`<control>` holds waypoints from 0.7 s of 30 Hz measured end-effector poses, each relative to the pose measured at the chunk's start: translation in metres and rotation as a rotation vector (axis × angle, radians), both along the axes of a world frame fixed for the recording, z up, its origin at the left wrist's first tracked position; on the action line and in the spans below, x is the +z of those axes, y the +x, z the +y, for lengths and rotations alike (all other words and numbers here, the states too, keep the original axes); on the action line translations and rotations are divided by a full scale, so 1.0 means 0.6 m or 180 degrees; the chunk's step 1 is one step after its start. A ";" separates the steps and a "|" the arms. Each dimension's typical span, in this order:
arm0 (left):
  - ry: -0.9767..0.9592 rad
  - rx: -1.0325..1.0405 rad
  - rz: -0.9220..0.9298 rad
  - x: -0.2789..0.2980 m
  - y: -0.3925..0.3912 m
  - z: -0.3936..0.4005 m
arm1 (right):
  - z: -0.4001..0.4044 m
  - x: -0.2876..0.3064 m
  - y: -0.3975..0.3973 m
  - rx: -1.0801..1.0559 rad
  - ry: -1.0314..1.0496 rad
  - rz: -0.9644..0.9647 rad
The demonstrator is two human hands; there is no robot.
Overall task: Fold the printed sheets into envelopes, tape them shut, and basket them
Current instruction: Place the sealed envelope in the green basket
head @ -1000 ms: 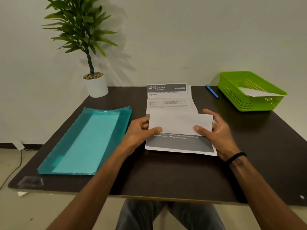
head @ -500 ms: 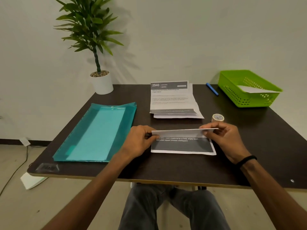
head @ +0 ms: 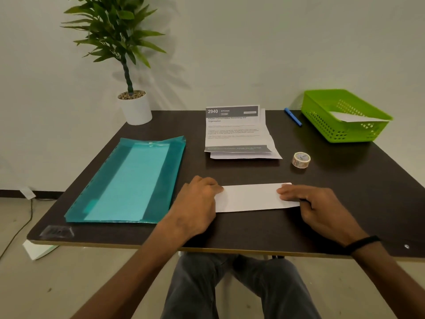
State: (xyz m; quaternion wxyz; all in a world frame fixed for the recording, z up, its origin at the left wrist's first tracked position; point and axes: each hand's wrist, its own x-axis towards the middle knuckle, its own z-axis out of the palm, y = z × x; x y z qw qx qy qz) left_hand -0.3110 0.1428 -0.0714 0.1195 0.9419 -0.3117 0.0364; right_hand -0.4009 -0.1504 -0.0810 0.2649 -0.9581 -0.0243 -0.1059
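Folded sheet [head: 253, 197], plain white side up, lies flat as a long narrow strip near the front edge of the tabletop [head: 345, 203], about midway along it. Left hand [head: 195, 203] rests palm down on the strip's left end, fingers curled loosely over the paper and pressing it rather than gripping it. Right hand [head: 315, 203] lies on the right end, fingers [head: 287, 192] stretched flat across the sheet; whether the thumb is tucked under the paper's edge cannot be told. A black band [head: 361, 244] circles the right wrist.

Behind the strip, toward the back edge, a small stack of printed sheets [head: 236, 132] sits with its top page showing "2940 KITCHEN" in a dark header. A roll of tape [head: 300, 160] stands just beside the stack's front right corner, apart from the folded strip. A blue pen [head: 293, 116] lies near the back edge, between the stack and a green basket [head: 322, 120] at the back right corner; a white folded paper [head: 354, 116] rests inside the basket. A teal plastic folder [head: 128, 183] covers the left side of the tabletop, and a potted plant [head: 134, 107] stands at the back left corner.
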 end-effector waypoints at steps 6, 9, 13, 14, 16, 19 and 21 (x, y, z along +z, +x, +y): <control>-0.0469 -0.0024 0.0096 -0.038 -0.056 -0.088 | 0.060 0.013 0.015 -0.0237 -0.0563 0.0294; -0.0686 -0.0010 0.0300 -0.053 -0.059 -0.119 | 0.119 0.001 0.031 -0.0122 -0.0479 0.0261; -0.0984 0.0298 0.0590 -0.052 -0.051 -0.117 | 0.149 -0.034 0.058 -0.0303 -0.0361 0.0138; -0.1019 0.0346 0.0630 -0.053 -0.049 -0.114 | 0.148 -0.041 0.059 -0.0365 -0.0368 0.0132; -0.1035 0.0448 0.0607 -0.056 -0.047 -0.112 | 0.144 -0.052 0.057 -0.0441 -0.0408 0.0154; -0.1060 0.0582 0.0492 -0.054 -0.048 -0.106 | 0.137 -0.054 0.053 -0.0569 -0.0482 0.0183; -0.1016 0.0667 0.0483 -0.054 -0.045 -0.097 | 0.125 -0.050 0.053 -0.0666 -0.0612 0.0285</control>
